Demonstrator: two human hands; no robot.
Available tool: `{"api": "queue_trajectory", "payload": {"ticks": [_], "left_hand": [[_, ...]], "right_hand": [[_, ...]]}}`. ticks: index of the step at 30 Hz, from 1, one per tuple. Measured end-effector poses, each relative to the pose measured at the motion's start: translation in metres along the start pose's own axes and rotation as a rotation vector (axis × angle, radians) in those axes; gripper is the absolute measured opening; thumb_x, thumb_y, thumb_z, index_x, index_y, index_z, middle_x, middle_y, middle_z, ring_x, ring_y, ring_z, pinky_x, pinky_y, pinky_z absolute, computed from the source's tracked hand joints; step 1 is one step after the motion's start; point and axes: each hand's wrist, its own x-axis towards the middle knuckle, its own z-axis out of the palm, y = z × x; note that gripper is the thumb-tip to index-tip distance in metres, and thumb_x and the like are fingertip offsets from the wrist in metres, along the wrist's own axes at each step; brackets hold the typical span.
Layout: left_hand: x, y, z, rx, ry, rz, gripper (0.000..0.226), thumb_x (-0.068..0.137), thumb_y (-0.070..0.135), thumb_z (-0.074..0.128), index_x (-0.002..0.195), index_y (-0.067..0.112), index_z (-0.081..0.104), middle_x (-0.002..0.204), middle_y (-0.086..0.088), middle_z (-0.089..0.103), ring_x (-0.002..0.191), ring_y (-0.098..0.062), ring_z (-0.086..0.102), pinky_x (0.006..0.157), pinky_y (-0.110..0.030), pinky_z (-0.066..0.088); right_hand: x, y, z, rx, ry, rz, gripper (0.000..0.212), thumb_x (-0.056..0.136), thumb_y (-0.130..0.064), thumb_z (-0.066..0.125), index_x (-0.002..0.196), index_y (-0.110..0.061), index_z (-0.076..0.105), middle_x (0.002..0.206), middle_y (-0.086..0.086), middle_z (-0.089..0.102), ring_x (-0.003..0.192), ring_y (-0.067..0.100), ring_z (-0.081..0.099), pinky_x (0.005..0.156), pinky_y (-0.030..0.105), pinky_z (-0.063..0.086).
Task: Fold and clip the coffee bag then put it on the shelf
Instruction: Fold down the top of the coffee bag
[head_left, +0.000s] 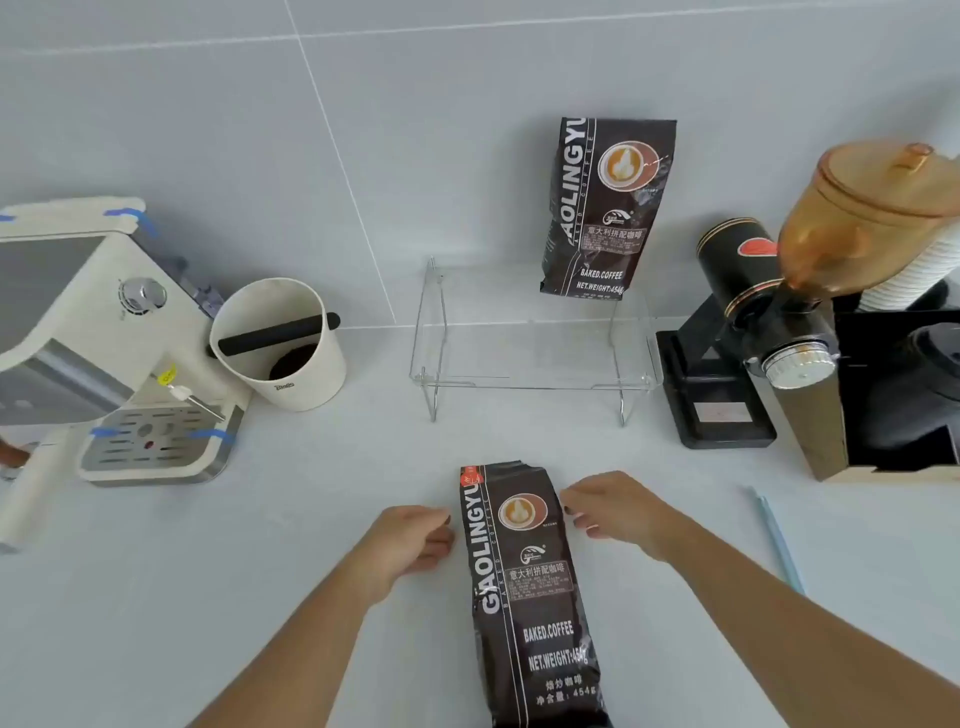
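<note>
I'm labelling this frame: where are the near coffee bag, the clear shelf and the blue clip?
near coffee bag (524, 577): head view, label middle.
clear shelf (530, 382): head view, front edge.
blue clip (776, 540): head view, mid-length.

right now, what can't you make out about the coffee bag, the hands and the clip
- Head view: bottom of the near coffee bag is cut off by the lower edge.
- Left hand and right hand: their curled fingers hide whether they touch the bag.
- Clip: none identifiable; the thin blue object on the counter at right is too small to tell.
</note>
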Motion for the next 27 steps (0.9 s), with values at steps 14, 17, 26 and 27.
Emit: {"api": "queue_trajectory", "payload": {"ticks": [14, 17, 26, 27], "left_hand": [[0.009, 0.017, 0.034, -0.331, 0.039, -0.015, 0.019, 0.092, 0.017, 0.059, 0.094, 0.002, 0.07, 0.091, -0.016, 0.078, 0.071, -0.023, 0.071, 0.062, -0.028, 0.056], [0.003, 0.022, 0.035, -0.36, 0.044, 0.012, 0.016, 0.092, 0.016, 0.06, 0.087, 0.005, 0.071, 0.083, -0.012, 0.077, 0.066, -0.021, 0.069, 0.057, -0.025, 0.054], [-0.039, 0.045, 0.03, -0.437, -0.049, 0.281, 0.024, 0.095, 0.01, 0.057, 0.081, 0.009, 0.076, 0.084, -0.011, 0.077, 0.071, -0.017, 0.069, 0.072, -0.028, 0.053], [-0.044, 0.047, 0.031, -0.437, -0.056, 0.316, 0.023, 0.095, 0.009, 0.056, 0.082, 0.009, 0.076, 0.085, -0.011, 0.077, 0.072, -0.017, 0.07, 0.073, -0.028, 0.053]], "right_hand": [[0.014, -0.008, 0.033, 0.33, 0.12, 0.05, 0.019, 0.087, -0.02, 0.064, 0.085, -0.005, 0.074, 0.077, 0.009, 0.066, 0.07, 0.02, 0.054, 0.066, 0.031, 0.04], [0.012, -0.011, 0.035, 0.314, 0.196, -0.005, 0.02, 0.088, -0.02, 0.064, 0.078, -0.004, 0.069, 0.07, 0.009, 0.059, 0.062, 0.018, 0.049, 0.056, 0.026, 0.036], [-0.04, -0.027, 0.022, 0.401, 0.26, -0.269, 0.026, 0.091, -0.016, 0.063, 0.068, -0.005, 0.063, 0.063, 0.004, 0.07, 0.058, 0.013, 0.062, 0.054, 0.023, 0.049], [-0.048, -0.029, 0.021, 0.4, 0.277, -0.293, 0.025, 0.092, -0.017, 0.062, 0.069, -0.005, 0.064, 0.064, 0.004, 0.071, 0.058, 0.012, 0.064, 0.054, 0.023, 0.05]]}}
